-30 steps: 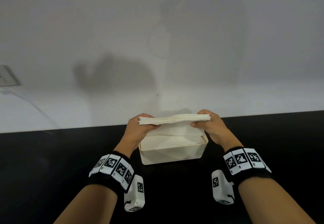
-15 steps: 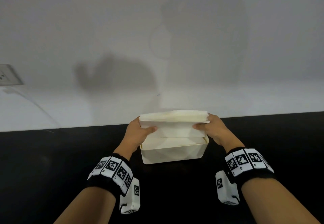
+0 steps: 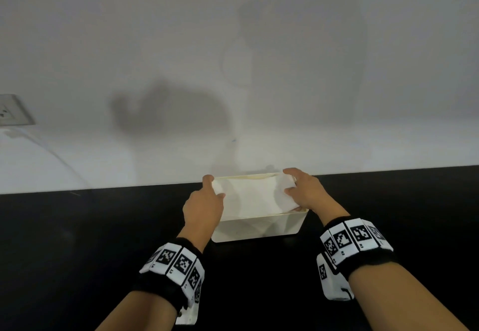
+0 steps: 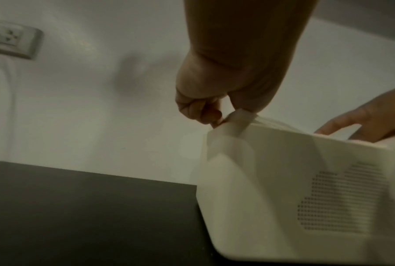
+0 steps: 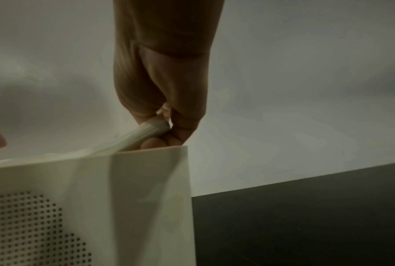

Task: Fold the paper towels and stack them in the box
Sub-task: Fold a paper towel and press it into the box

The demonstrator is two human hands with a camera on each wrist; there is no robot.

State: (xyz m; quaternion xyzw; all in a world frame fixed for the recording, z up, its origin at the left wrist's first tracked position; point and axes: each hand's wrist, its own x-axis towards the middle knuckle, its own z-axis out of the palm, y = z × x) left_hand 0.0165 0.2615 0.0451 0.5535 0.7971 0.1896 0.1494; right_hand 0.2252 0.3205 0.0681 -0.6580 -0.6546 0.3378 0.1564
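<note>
A cream plastic box (image 3: pixel 259 228) with a dotted front panel (image 4: pixel 342 201) stands on the black table near the wall. A stack of folded white paper towels (image 3: pixel 252 196) lies tilted in its open top. My left hand (image 3: pixel 207 202) pinches the stack's left end (image 4: pixel 239 117) between thumb and curled fingers. At the other end my right hand (image 3: pixel 304 190) pinches the towels (image 5: pixel 150 130), its fingertips just above the box's right corner (image 5: pixel 150 180). The lower part of the stack is hidden inside the box.
The black tabletop (image 3: pixel 77 253) extends on both sides of the box and ends at a white wall (image 3: pixel 233 71) right behind it. A wall socket (image 3: pixel 13 110) with a cable sits at far left.
Both hands have lowered the stack of paper towels from above the box down into its open top, tipping it toward me.
</note>
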